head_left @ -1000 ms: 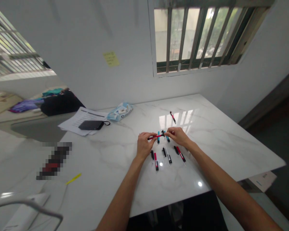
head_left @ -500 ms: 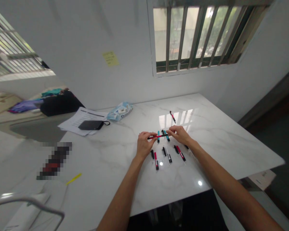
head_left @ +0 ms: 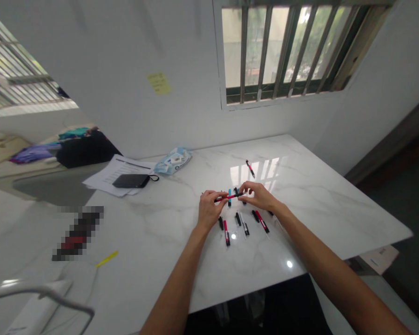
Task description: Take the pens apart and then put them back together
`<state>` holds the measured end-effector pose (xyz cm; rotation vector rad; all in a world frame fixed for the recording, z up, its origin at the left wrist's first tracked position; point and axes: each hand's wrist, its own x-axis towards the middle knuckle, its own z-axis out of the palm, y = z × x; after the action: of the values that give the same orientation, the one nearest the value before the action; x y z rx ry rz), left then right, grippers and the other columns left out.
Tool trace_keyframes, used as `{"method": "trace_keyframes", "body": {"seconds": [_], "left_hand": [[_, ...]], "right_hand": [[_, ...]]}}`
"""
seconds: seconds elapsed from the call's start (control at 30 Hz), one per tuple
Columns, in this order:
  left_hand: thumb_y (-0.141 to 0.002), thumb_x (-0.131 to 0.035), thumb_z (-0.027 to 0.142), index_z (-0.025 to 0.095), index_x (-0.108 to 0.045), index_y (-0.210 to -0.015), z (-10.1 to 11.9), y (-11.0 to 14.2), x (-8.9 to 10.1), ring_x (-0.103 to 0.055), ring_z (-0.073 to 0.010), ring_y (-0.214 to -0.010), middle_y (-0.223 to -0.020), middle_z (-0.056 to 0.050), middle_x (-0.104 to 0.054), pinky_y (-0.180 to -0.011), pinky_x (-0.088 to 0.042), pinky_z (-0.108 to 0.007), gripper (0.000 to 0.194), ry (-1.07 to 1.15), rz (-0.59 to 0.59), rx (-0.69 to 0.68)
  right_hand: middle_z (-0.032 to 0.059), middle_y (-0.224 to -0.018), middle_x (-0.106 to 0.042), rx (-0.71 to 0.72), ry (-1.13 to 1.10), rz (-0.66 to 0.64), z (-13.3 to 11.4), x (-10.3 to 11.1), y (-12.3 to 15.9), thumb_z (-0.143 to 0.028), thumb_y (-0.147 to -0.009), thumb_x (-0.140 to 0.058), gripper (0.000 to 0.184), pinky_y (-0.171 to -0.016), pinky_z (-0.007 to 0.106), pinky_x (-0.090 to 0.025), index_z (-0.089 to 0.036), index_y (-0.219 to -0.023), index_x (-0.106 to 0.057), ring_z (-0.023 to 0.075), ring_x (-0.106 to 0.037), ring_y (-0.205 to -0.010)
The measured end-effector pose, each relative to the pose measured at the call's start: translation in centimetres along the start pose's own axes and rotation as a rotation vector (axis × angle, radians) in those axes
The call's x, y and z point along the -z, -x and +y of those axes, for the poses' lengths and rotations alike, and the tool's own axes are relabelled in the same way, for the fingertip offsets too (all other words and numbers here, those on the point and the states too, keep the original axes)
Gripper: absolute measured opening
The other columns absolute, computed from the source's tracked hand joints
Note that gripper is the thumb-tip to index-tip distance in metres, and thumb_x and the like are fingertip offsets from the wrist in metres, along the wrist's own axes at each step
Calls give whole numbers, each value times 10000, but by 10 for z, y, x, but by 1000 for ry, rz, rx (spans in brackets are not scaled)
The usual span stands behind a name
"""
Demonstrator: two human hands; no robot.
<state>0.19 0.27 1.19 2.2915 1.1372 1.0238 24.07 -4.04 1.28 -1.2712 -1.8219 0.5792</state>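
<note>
The left hand (head_left: 208, 209) and right hand (head_left: 259, 195) pinch a red pen (head_left: 228, 197) above the counter (head_left: 335, 223); it looks light and stiff, best held by the barrel.

Two hands (head_left: 208, 210) (head_left: 259, 195); one pen (head_left: 229, 197) between them

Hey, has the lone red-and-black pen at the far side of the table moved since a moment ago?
No, the red-and-black pen lies in the same spot, judged against the table's far corner.
</note>
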Motion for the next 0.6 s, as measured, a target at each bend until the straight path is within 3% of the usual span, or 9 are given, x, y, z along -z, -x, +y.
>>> {"method": "trace_keyframes", "body": {"seconds": [0.27, 0.43, 0.6], "left_hand": [[-845, -800, 238, 282, -801, -1049, 3, 0, 1, -625, -247, -964, -965, -39, -780, -935, -511, -431, 209, 36, -3, -4], [-871, -744, 234, 257, -776, -1115, 6, 0, 2, -648, -231, -979, -974, -46, -751, -953, -511, -406, 247, 209, -19, -30], [-842, -741, 256, 236, -765, -1133, 7, -1, 4, -662, -181, -931, -992, -38, -688, -924, -543, -336, 293, 463, -33, 42]], "right_hand": [[10, -619, -654, -86, 83, -79, 6, -6, 1, -456, -1043, -484, 514, -622, 255, -386, -178, -652, -669, 134, -555, -577], [0, -639, -657, -87, 57, -74, 4, -8, 0, -467, -1018, -543, 454, -613, 233, -369, -168, -711, -694, 123, -531, -590], [-1, -683, -631, -1, 60, -11, -3, -15, -1, -446, -1006, -599, 381, -620, 234, -368, -173, -755, -687, 129, -520, -634]]}}
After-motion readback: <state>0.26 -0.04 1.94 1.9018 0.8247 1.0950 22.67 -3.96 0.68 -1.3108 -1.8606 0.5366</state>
